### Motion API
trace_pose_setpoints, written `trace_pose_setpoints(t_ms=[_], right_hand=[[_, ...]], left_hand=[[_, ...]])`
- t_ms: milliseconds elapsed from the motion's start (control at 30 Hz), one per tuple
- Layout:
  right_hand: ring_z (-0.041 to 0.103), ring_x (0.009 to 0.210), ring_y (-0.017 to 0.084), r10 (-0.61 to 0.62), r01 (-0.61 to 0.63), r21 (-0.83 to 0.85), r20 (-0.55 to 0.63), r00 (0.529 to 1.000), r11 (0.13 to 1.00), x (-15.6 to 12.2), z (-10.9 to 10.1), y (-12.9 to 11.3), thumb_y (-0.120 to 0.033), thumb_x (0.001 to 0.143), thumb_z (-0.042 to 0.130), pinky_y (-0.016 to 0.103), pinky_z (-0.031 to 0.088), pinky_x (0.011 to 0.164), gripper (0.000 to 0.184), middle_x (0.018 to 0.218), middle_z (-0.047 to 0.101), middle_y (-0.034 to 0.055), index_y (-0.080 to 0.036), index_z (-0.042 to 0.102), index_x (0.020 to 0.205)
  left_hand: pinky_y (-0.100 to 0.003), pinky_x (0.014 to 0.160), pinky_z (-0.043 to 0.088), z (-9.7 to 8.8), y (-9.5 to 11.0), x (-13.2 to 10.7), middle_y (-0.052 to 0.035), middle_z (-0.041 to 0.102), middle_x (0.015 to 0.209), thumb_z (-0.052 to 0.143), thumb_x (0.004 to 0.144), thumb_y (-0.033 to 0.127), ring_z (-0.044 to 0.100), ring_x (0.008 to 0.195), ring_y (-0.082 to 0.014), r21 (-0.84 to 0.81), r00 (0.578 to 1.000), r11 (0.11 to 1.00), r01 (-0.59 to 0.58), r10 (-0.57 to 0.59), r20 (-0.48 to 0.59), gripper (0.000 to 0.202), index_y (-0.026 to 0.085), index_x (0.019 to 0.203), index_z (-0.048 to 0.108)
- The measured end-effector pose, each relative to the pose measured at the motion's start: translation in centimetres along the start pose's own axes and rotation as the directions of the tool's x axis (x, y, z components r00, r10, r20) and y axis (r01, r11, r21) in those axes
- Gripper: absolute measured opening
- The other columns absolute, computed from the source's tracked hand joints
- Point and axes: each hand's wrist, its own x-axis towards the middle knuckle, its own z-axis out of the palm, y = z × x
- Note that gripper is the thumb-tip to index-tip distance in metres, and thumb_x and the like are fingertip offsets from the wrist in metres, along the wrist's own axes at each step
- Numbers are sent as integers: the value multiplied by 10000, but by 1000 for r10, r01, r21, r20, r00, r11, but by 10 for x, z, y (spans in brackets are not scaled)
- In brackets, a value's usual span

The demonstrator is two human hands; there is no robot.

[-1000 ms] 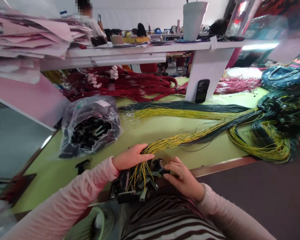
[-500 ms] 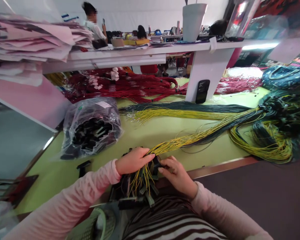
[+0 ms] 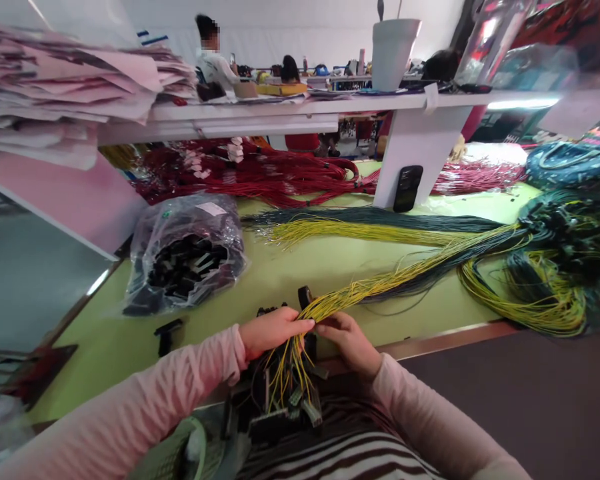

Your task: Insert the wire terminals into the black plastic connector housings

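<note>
My left hand (image 3: 273,331) is closed around a bundle of yellow and dark green wires (image 3: 350,298), the thumb pressed along its top. Below this grip the wire ends fan out, with grey-green connectors (image 3: 311,412) on several of them. Just beyond the bundle, above my left fingertips, stands a small black roll (image 3: 305,296) that looks like tape. My right hand (image 3: 351,341) is at the bundle's right underside with its fingers bent together. Its fingertips are partly hidden there, so what they pinch cannot be made out.
A clear plastic bag (image 3: 187,257) of black parts lies at left, near a loose black piece (image 3: 168,335). Red wires (image 3: 260,170) lie behind under a shelf (image 3: 280,110). More yellow-green coils (image 3: 525,293) are at right. A green basket (image 3: 195,443) stands below the table edge.
The black roll has gone from between my hands to the far side of the bundle. My right hand has shifted slightly left, its fingers now against the bundle. The view has tilted a little.
</note>
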Motion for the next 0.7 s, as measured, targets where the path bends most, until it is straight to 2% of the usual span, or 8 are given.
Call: trace_pose_setpoints(t_ms=[67, 167, 300, 367, 433, 500, 600, 700], right_hand=[[618, 794, 168, -27, 74, -284, 165, 986, 956, -13, -15, -21, -314, 841, 529, 323, 499, 791, 202, 887, 664, 63, -162, 642, 911], [572, 577, 133, 77, 178, -666, 335, 939, 724, -11, -34, -64, -289, 902, 434, 243, 464, 571, 302, 641, 631, 31, -171, 634, 709], [624, 663, 171, 89, 58, -959, 86, 992, 278, 48, -26, -88, -421, 908, 400, 266, 445, 605, 364, 712, 669, 63, -190, 670, 828], [640, 731, 207, 315, 70, -986, 115, 942, 152, 85, -12, -76, -477, 830, 505, 285, 452, 618, 357, 817, 693, 102, -173, 693, 822], [639, 686, 196, 514, 130, -981, 188, 837, 147, 113, 3, -60, -446, 719, 638, 269, 455, 588, 298, 793, 701, 96, -157, 707, 741], [625, 610, 162, 580, 167, -969, 243, 778, 183, 129, 15, -49, -346, 630, 716, 235, 449, 548, 194, 704, 698, 55, -157, 707, 668], [632, 658, 152, 524, 172, -961, 263, 810, 216, 131, 25, -59, -252, 628, 694, 205, 447, 556, 168, 745, 703, 33, -159, 719, 767], [626, 848, 195, 357, 172, -960, 244, 902, 221, 106, 31, -89, -248, 733, 577, 238, 455, 667, 327, 963, 680, 80, -154, 660, 1035]], left_hand=[[-266, 501, 401, 2, -1, 3, 8, 559, 567, 535, 695, 557, 504, 492, -137, 74, 999, 996, -40, 39, 9, 412, 147, 730, 553], [-265, 519, 381, 5, -1, 5, 11, 547, 560, 490, 743, 462, 504, 523, -150, 259, 986, 953, -155, 165, -17, 335, 143, 745, 593], [-282, 579, 382, 8, -1, 6, -8, 564, 580, 453, 761, 380, 521, 576, -179, 424, 953, 867, -264, 303, -26, 277, 161, 668, 594], [-284, 589, 379, 10, -1, 6, -15, 557, 586, 435, 770, 356, 514, 581, -181, 481, 941, 831, -280, 336, -33, 265, 170, 636, 568], [-282, 576, 374, 13, -2, 6, -20, 541, 587, 415, 784, 345, 500, 573, -177, 533, 941, 804, -264, 335, -39, 264, 174, 632, 547], [-280, 561, 371, 14, -5, 6, -26, 535, 588, 404, 796, 345, 496, 566, -175, 566, 946, 790, -236, 321, -53, 269, 172, 644, 542], [-285, 580, 385, 12, -10, 8, -38, 555, 593, 410, 800, 368, 512, 577, -180, 594, 948, 779, -202, 308, -81, 301, 168, 623, 548], [-279, 619, 408, 6, -17, 11, -31, 577, 585, 433, 795, 402, 529, 615, -180, 538, 931, 796, -277, 361, -56, 324, 171, 619, 577]])
